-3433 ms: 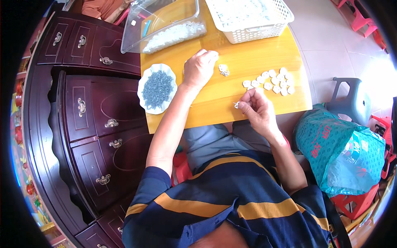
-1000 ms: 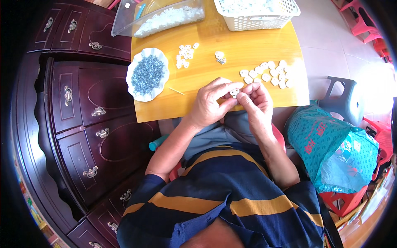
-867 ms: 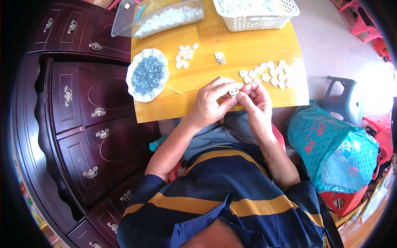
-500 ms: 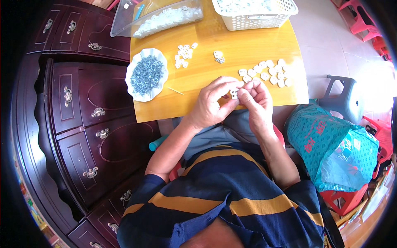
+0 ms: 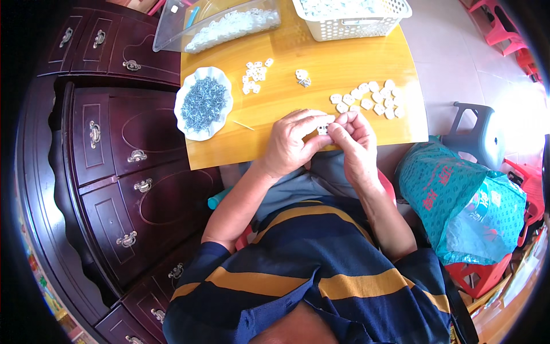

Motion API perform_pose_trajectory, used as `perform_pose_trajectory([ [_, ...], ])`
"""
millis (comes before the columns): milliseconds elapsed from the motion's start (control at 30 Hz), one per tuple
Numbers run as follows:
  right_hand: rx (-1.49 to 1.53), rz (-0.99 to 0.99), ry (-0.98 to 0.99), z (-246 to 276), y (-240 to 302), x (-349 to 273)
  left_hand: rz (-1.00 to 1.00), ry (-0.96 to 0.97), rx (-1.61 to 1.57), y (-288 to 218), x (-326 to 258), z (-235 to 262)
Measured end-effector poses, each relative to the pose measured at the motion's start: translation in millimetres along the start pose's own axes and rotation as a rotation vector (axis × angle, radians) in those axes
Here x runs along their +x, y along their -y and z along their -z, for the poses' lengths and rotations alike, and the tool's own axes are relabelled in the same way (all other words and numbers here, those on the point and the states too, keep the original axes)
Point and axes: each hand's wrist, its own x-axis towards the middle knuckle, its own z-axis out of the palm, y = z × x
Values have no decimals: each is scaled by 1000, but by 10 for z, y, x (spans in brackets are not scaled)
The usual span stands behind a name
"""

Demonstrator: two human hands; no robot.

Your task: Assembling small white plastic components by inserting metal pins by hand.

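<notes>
Head view, looking down, shows me both hands meeting just over the near edge of the yellow wooden tabletop [image 5: 355,54]: the left hand [image 5: 292,143] and the right hand [image 5: 355,143] have their fingertips pinched together on one small white plastic part [image 5: 322,128], held between them above the table's front lip. My worry is that lip; the piece is tiny and held only by fingertips, so a slip would likely send it past the edge into the lap or onto the floor, where it would be hard to find. I also judge that a sweep of the right wrist could scatter the loose cluster of white plastic pieces [image 5: 369,97] lying just beyond it, and that a left elbow swing could tip the white scalloped dish of small grey metal screws [image 5: 203,103], which sits close to the table's left edge. Further back lie a smaller group of white pieces [image 5: 255,71], a clear plastic tub [image 5: 217,23] and a white mesh basket [image 5: 352,14]. To the left stands a dark red-brown wooden dresser with metal handles [image 5: 114,166]; to the right are a pale tiled floor, a grey plastic stool [image 5: 478,135] and a teal plastic bag [image 5: 458,200]
</notes>
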Motion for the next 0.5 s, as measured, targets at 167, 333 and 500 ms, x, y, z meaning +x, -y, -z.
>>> perform_pose_trajectory([
  [167, -38, 3, -30, -81, 63, -27, -29, -7, 1, -15, 0, 7],
  [333, -28, 20, -29, -71, 49, -33, -53, -12, 0, -26, 17, 12],
  [500, -16, 25, -29, -61, 54, -35, -83, -22, 9, -31, 32, 6],
])
